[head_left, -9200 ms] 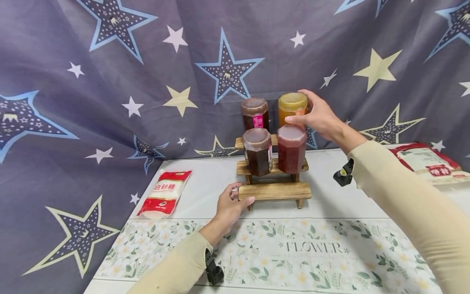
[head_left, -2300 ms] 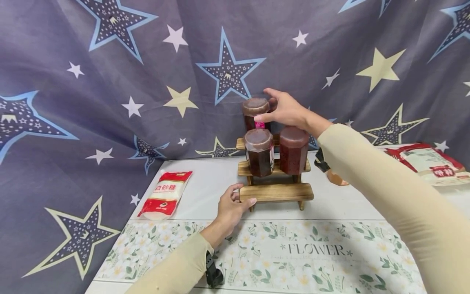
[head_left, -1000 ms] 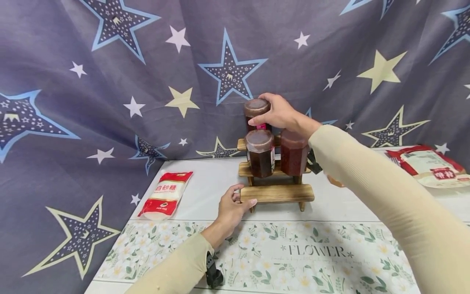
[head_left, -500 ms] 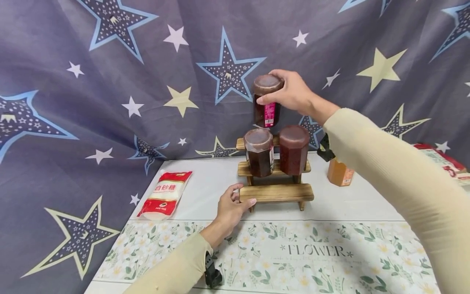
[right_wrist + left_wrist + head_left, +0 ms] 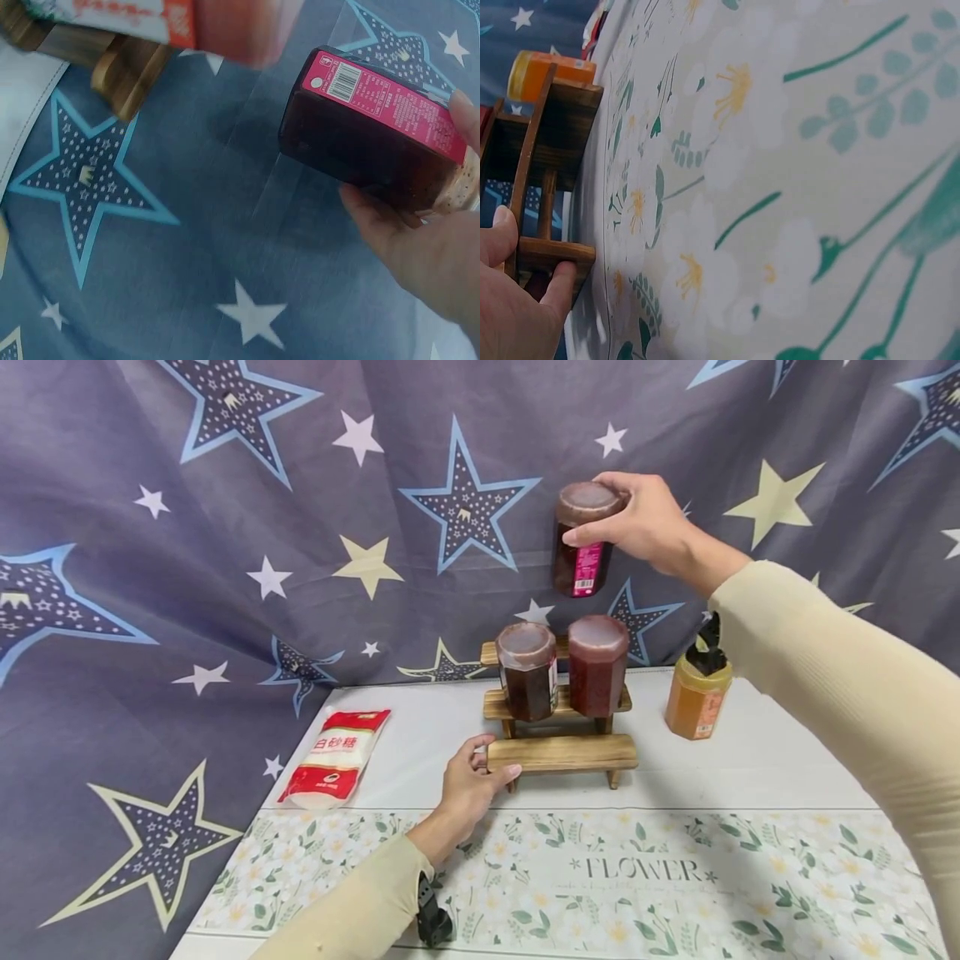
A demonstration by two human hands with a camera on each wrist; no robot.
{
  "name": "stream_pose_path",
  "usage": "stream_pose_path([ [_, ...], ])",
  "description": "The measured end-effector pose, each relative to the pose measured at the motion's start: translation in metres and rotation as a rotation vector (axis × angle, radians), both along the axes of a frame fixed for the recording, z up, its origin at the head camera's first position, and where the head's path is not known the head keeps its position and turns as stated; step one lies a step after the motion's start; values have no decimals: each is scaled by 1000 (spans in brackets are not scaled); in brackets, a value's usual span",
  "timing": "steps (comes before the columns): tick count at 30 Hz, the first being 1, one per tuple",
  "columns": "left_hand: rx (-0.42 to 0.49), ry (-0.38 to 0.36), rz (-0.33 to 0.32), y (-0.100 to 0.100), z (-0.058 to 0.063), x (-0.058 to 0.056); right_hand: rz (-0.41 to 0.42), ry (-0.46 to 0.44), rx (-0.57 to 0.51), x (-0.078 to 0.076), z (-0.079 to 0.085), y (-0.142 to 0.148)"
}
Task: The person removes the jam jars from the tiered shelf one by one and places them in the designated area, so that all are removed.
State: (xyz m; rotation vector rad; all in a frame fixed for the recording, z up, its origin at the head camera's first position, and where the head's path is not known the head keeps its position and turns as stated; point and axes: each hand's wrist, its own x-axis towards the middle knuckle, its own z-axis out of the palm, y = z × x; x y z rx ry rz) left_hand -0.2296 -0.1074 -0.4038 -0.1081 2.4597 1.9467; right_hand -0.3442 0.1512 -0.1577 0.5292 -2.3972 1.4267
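Note:
My right hand [image 5: 648,522] grips a dark jar [image 5: 583,560] with a pink label around its upper part, up in the air above a three-step wooden stand [image 5: 562,752]. In the right wrist view that jar [image 5: 375,142] lies between thumb and fingers, its barcode showing. At the left end of the lowest step, my left hand [image 5: 468,785] holds the wood, thumb in front. On the middle step a second dark jar [image 5: 528,685] and a red jar [image 5: 597,668] stand side by side. The top step, partly hidden behind them, carries no jar.
A yellow-lidded jar of orange contents [image 5: 693,702] stands on the table right of the stand, partly behind the wrist camera. A red and white sugar bag [image 5: 335,756] lies at left. Behind everything hangs a star-patterned curtain [image 5: 300,527]; a floral cloth [image 5: 600,893] covers the table's front.
The yellow-lidded jar went from the top step to the table at right. My right hand then took the pink-labelled jar and lifted it up and rightward. My left hand has stayed in place.

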Motion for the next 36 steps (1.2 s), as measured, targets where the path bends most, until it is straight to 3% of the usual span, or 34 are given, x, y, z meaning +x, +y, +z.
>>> stream_pose_path([
  [7,-3,3,0,-1,0,-1,-30,-29,-11,4,-3,32],
  [13,-11,3,4,0,1,-2,-106,-39,53,8,-9,66],
  [22,-5,4,5,2,-1,-1,-159,-98,119,19,-28,109],
  [36,-8,11,4,0,-2,0,-316,-196,213,40,-59,164],
])
